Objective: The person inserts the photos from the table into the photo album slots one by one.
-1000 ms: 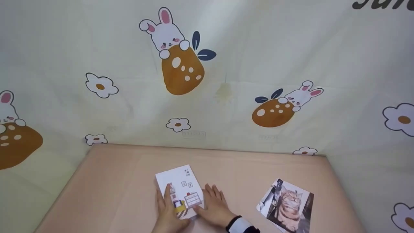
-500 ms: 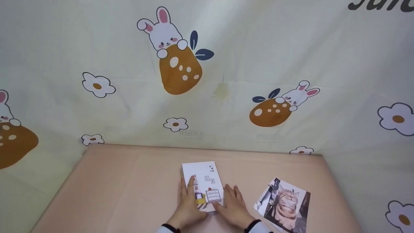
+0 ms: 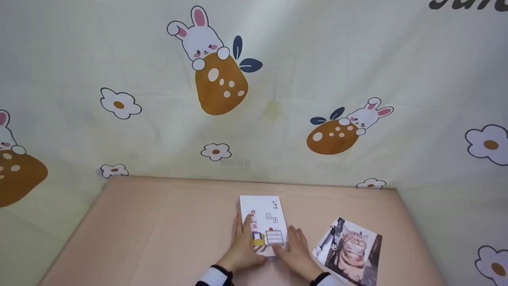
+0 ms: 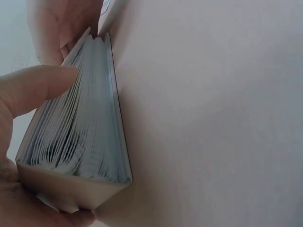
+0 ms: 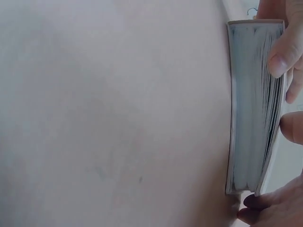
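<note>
A thick photo album (image 3: 262,204) with a white cover lies front up on the table, printed with a drawn chair and drawers. My left hand (image 3: 242,248) grips its spine side, fingers along the side. In the left wrist view the left thumb (image 4: 45,85) lies over the edges of the album's sleeve-like pages (image 4: 92,127). My right hand (image 3: 297,252) holds the opposite side, its thumb at the near corner of the cover. The right wrist view shows the album's page edges (image 5: 251,109), with the right fingertips (image 5: 253,203) at its far end.
Right of the album lie a few overlapping photos (image 3: 351,256), the top one of a striped cat. The table (image 3: 170,230) has a peach covering. Behind it hangs a pale curtain (image 3: 278,151) printed with rabbits and flowers.
Both hands have shifted the album to the right across the table. It has also turned from tilted to nearly straight. The photos stay where they were.
</note>
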Demonstrator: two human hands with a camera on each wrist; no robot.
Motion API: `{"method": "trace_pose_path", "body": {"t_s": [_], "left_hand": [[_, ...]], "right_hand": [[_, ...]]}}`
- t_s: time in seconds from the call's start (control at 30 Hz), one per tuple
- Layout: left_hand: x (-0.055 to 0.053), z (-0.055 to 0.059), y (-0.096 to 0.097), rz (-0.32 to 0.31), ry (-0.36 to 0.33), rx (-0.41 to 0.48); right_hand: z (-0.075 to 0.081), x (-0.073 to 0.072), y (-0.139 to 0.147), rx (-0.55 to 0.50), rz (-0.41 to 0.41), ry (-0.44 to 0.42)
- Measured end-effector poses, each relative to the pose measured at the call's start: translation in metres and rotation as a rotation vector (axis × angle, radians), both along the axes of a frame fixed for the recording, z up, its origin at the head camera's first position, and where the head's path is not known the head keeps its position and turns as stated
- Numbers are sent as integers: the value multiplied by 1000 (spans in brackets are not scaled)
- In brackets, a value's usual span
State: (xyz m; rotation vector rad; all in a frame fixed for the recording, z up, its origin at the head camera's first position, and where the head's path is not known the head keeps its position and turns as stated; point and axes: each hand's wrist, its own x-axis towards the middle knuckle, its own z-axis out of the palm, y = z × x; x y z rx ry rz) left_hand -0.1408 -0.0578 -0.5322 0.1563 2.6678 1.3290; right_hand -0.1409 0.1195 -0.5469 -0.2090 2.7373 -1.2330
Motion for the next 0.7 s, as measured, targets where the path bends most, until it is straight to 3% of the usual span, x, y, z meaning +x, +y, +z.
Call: {"method": "trace_pose_path", "body": {"t_s": [0.13, 0.27, 0.37, 0.57, 0.7], "left_hand": [[-5, 0, 1, -43, 22, -14], [-7, 2, 2, -68, 27, -5], [-8, 2, 2, -79, 20, 28], [-18, 3, 5, -112, -13, 90], [-20, 10, 6, -145, -36, 146]], "right_hand": [[6, 2, 1, -49, -72, -36], [12, 2, 2, -143, -113, 31], [18, 2, 1, -258, -135, 82], [42, 5, -6, -508, -259, 29], [61, 7, -12, -680, -221, 11]]}}
